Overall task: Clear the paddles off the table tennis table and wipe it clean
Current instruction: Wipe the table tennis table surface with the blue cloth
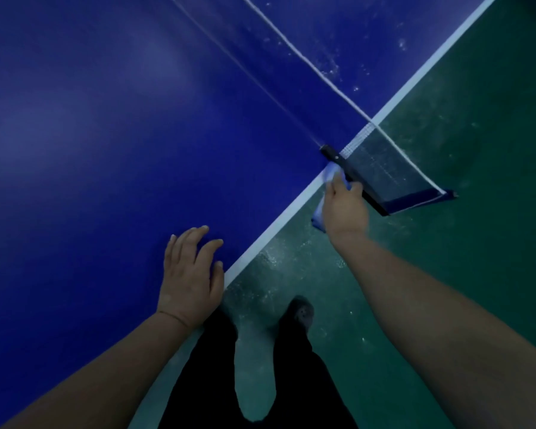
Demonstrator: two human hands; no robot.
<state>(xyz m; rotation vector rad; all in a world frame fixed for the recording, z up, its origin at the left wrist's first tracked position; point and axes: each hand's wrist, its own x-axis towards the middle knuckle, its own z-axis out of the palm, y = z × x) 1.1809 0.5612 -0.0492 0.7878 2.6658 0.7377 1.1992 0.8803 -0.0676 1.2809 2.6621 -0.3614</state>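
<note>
The blue table tennis table (106,134) fills the left and top of the head view, with a white line along its side edge (279,218). My right hand (345,209) grips a light blue cloth (330,176) at that edge, right beside the black net post (350,174). My left hand (189,270) rests flat on the tabletop near the edge, fingers spread. No paddle is in sight.
The net (384,162) overhangs the table's side, its white top cord (307,60) running across the table. White specks (331,69) dot the far half. Below lie the green floor (461,274) and my dark trouser legs (260,382).
</note>
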